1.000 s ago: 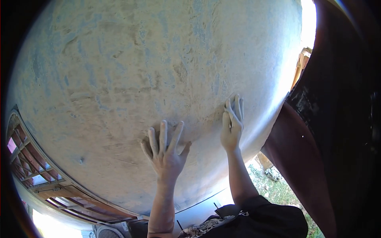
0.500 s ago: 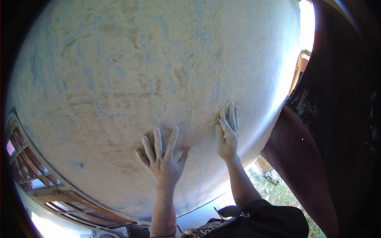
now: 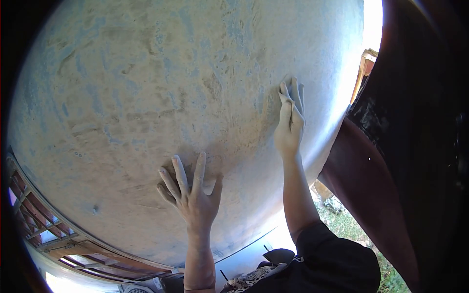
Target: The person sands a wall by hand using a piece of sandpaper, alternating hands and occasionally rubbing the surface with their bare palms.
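A large curved surface (image 3: pixel 146 97), pale with blue and brown patches, fills most of the head view. My left hand (image 3: pixel 192 190) lies against its lower middle with the fingers spread, holding nothing. Higher up and to the right, my right hand (image 3: pixel 291 117) presses a thin, pale folded sheet (image 3: pixel 287 96) against the surface, its fingers wrapped about it. Both hands look coated in pale dust.
Metal framework (image 3: pixel 53 229) runs along the lower left edge. At the right hangs a dark maroon sheet (image 3: pixel 364 180). Grass (image 3: pixel 349 224) shows at the lower right, near a black sleeve (image 3: pixel 337 259).
My right hand has slid upward along the surface with the folded sheet. My left hand stays spread on it, a little further left in view, as the whole view has shifted slightly.
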`<state>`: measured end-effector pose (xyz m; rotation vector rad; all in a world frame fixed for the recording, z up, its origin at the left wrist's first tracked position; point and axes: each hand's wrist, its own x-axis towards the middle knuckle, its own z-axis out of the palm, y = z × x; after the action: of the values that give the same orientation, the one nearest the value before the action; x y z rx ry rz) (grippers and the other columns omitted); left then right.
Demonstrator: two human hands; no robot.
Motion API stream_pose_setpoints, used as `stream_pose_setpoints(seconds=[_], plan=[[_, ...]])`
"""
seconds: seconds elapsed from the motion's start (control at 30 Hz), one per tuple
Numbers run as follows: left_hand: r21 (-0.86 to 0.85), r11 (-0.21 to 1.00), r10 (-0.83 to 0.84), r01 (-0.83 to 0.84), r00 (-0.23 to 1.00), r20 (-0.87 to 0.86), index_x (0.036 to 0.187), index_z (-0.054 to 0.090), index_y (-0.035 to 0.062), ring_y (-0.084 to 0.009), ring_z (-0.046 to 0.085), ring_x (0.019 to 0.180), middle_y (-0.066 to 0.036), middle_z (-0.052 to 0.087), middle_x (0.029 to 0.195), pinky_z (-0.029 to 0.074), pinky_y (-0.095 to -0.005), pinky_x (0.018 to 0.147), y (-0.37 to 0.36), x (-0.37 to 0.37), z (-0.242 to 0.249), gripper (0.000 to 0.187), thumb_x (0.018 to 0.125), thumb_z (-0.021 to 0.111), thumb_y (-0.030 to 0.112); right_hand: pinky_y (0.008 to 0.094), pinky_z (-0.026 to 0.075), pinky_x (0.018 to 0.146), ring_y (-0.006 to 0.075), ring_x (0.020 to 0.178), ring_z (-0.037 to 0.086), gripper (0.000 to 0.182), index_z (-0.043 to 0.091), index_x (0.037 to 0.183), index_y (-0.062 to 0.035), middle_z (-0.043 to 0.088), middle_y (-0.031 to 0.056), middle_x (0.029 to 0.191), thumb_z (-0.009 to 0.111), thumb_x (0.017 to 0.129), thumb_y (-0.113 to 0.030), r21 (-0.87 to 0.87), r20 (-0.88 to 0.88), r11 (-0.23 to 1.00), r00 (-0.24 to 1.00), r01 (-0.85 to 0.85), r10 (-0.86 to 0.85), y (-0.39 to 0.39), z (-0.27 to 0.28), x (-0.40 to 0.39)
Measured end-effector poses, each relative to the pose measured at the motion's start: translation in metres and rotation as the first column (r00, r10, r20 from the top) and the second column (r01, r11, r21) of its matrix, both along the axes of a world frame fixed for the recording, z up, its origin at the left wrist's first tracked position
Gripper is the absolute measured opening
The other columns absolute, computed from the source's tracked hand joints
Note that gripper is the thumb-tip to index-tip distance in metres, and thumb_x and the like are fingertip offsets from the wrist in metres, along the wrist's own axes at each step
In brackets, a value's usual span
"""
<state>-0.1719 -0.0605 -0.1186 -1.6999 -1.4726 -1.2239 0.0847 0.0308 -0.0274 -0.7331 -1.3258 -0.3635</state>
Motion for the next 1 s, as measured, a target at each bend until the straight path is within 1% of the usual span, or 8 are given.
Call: stream_pose_setpoints(seconds=[0.17,0.27,0.37,0.47,0.6,0.67,0.83,1.0], plan=[[-0.009,1.000,-0.009,0.009,0.998,0.057,0.155,0.058,0.0389,-0.0467,0.010,0.164,-0.014,0.027,0.177,0.001,-0.0686,0.127,-0.003,-0.001,0.011,0.077,0.084,0.084,0.053,0.0571,0.019,0.130,0.0472,0.159,0.031,0.037,0.073,0.136,-0.0040,0.047,0.0223,0.165,0.054,0.110,-0.022,0.003,0.037,0.997,0.996,0.082,-0.082,-0.018,-0.047,-0.047],[-0.012,1.000,-0.011,0.012,0.999,0.047,0.156,0.057,0.0379,-0.0478,0.010,0.164,-0.015,0.028,0.176,0.000,-0.0710,0.125,-0.001,-0.001,0.011,0.078,0.084,0.084,0.055,0.0568,0.020,0.129,0.0474,0.157,0.035,0.036,0.075,0.134,-0.0051,0.051,0.0221,0.162,0.054,0.109,-0.021,0.030,0.089,0.993,0.989,0.117,-0.120,-0.017,-0.076,-0.046],[0.037,0.998,0.051,-0.049,0.997,-0.057,0.160,0.053,0.0293,-0.0532,0.011,0.162,-0.021,0.021,0.177,0.007,-0.0757,0.123,0.002,-0.002,0.008,0.086,0.085,0.083,0.057,0.0561,0.020,0.129,0.0471,0.156,0.037,0.035,0.075,0.134,-0.0060,0.052,0.0217,0.161,0.055,0.109,-0.021,0.097,0.074,0.984,0.984,0.151,-0.159,0.003,-0.068,-0.039],[0.020,1.000,0.024,-0.024,1.000,-0.005,0.156,0.057,0.0362,-0.0497,0.012,0.163,-0.016,0.028,0.176,0.000,-0.0742,0.124,0.005,-0.001,0.004,0.082,0.082,0.084,0.059,0.0556,0.021,0.128,0.0459,0.155,0.039,0.035,0.075,0.134,-0.0062,0.053,0.0217,0.160,0.056,0.109,-0.021,0.139,0.022,0.971,0.980,0.195,-0.200,0.009,-0.063,-0.036],[0.017,0.999,0.037,-0.037,0.999,-0.020,0.156,0.057,0.0350,-0.0503,0.011,0.163,-0.017,0.027,0.176,0.000,-0.0742,0.124,0.004,0.001,0.005,0.084,0.081,0.085,0.060,0.0556,0.021,0.128,0.0457,0.155,0.039,0.035,0.074,0.136,-0.0062,0.053,0.0225,0.160,0.056,0.109,-0.019,0.106,0.000,0.975,0.981,0.195,-0.196,0.007,-0.068,-0.038],[0.049,0.997,0.070,-0.066,0.994,-0.088,0.161,0.051,0.0237,-0.0538,0.011,0.162,-0.021,0.021,0.177,0.007,-0.0762,0.123,0.003,0.000,0.007,0.092,0.084,0.084,0.059,0.0558,0.022,0.128,0.0457,0.155,0.039,0.035,0.073,0.137,-0.0061,0.053,0.0224,0.160,0.057,0.109,-0.018,0.093,-0.011,0.978,0.983,0.185,-0.184,0.000,-0.076,-0.038],[0.069,0.994,0.093,-0.087,0.991,-0.092,0.161,0.051,0.0229,-0.0538,0.010,0.162,-0.021,0.022,0.177,0.008,-0.0774,0.122,0.007,0.002,0.004,0.093,0.084,0.081,0.064,0.0560,0.025,0.127,0.0457,0.154,0.042,0.032,0.075,0.134,-0.0054,0.055,0.0229,0.158,0.061,0.106,-0.014,0.063,0.031,0.980,0.981,0.189,-0.191,-0.011,-0.086,-0.029],[0.097,0.988,0.130,-0.118,0.984,-0.124,0.162,0.050,0.0226,-0.0532,0.010,0.162,-0.021,0.023,0.176,0.009,-0.0779,0.121,0.011,0.001,0.001,0.093,0.085,0.077,0.068,0.0567,0.026,0.128,0.0465,0.153,0.042,0.031,0.075,0.133,-0.0049,0.055,0.0240,0.157,0.062,0.107,-0.015,0.116,-0.019,0.980,0.987,0.159,-0.158,0.008,-0.039,-0.010]])
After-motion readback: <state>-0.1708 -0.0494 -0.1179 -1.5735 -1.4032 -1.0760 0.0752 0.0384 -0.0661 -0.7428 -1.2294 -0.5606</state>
